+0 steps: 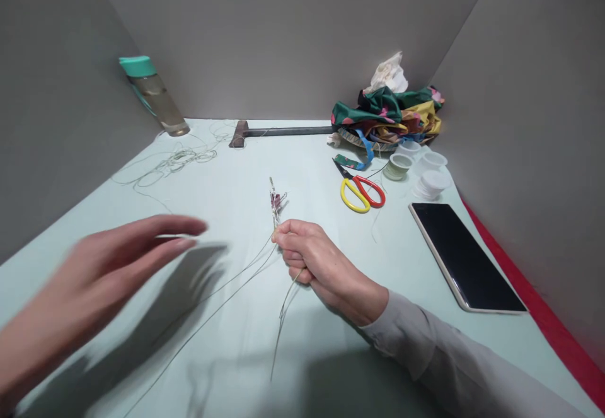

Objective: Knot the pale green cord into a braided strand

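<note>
My right hand [312, 257] is closed in a pinch on thin greenish cords [236, 275] near the middle of the table. Just beyond the fingertips, a small knotted piece [276, 202] with dark red and pale parts joins the cords. Two long strands run from the pinch toward the lower left, and short ends [282, 314] hang below the right hand. On the left, my left hand [137, 254] is raised above the table, slightly blurred, with thumb and fingers apart and nothing visible between them.
Scissors [355, 194] with red and yellow handles lie right of centre, near thread spools [397, 167] and a phone [466, 257]. A hammer [283, 132], a patterned cloth heap [392, 112], a bottle [158, 99] and loose tangled cord [179, 161] are along the back.
</note>
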{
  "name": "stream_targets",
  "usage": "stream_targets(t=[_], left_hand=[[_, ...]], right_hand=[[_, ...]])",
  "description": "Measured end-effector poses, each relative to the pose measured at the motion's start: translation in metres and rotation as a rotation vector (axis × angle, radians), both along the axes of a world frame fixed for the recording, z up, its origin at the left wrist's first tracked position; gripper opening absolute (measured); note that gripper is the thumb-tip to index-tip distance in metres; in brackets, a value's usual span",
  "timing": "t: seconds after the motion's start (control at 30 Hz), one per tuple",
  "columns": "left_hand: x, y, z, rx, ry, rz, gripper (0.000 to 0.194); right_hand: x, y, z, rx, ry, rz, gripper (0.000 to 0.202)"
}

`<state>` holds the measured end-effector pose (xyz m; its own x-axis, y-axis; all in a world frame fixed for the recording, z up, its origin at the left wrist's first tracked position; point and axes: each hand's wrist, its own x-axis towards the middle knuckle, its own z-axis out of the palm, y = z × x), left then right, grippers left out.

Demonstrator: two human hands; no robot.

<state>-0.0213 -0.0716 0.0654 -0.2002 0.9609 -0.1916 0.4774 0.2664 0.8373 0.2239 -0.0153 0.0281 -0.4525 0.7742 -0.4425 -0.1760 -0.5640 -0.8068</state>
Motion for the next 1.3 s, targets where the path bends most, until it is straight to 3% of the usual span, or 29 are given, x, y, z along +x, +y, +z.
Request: stream_targets(t=[0.07, 0.13, 0.23, 0.47, 0.73, 1.0, 1.3], left_hand=[[0.022, 0.035, -0.008, -0.12, -0.229, -0.126, 0.047], [0.042, 0.062, -0.021, -0.23, -0.391, -0.236, 0.042], [0.059, 0.076, -0.038, -0.287, -0.544, -0.311, 0.029], [0.059, 0.063, -0.037, -0.332, -0.745, -0.247, 0.022], [0.066, 0.056, -0.037, -0.401, -0.863, -0.045, 0.006], [0.068, 0.056, -0.033, -0.456, -0.896, 0.005, 0.027], [0.071, 0.058, -0.038, -0.452, -0.817, -0.001, 0.029]], right_hand=[[0.001, 0.001, -0.001, 0.0, 0.014, 0.012, 0.019], [0.002, 0.001, -0.002, 0.0, 0.029, 0.019, 0.019], [0.002, 0.003, -0.003, -0.011, 0.049, 0.033, 0.019], [0.002, 0.007, -0.005, -0.125, 0.025, 0.048, 0.023], [0.006, 0.009, -0.001, -0.207, -0.008, 0.083, 0.025], [0.006, 0.007, 0.004, -0.177, -0.07, 0.075, 0.029], [0.008, -0.001, -0.011, 0.005, -0.133, 0.044, 0.023]])
